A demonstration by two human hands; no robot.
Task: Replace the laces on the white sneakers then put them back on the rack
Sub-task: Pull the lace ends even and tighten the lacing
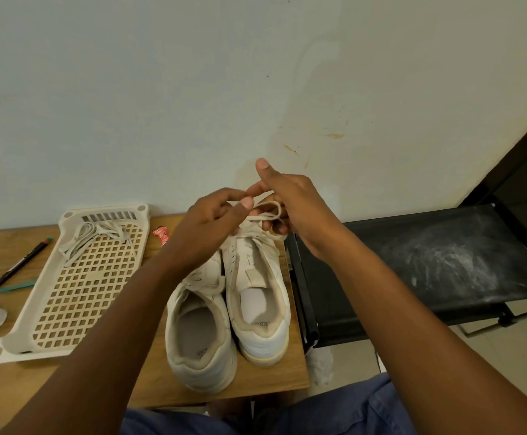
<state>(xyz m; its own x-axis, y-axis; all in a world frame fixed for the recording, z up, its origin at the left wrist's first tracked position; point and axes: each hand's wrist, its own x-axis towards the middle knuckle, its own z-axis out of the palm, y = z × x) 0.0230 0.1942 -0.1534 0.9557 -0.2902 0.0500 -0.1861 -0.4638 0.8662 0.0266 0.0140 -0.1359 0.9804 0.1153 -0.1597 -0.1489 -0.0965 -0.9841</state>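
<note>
Both hands meet just above the middle of the frame: the left hand (216, 219) pinches a loop of lace (266, 211) between thumb and curled fingers, and the right hand (290, 199) has the same lace caught in its lower fingers, forefinger raised and pointing up. That lace belongs to the right sneaker (257, 293), which stands beside the left sneaker (201, 328) on the counter (161, 389), heels toward the bottom of the frame. I judge the lace soft, flat and limp, light enough to slip from a loose pinch, so it is best held near its stiff tip when threading and close to the eyelet when tightening. The sneakers look light but bulky, with a firm heel and sole; the heel collar seems the surest place to lift one. Another lace (97, 233) lies bunched in the tray (11, 343) at left. To the right, lower down, stands the rack (444, 262), black and dusty. Both forearms cover the eyelets and the toes, so how far the lacing has gone on either sneaker cannot be told, nor which laces are the new ones.
</note>
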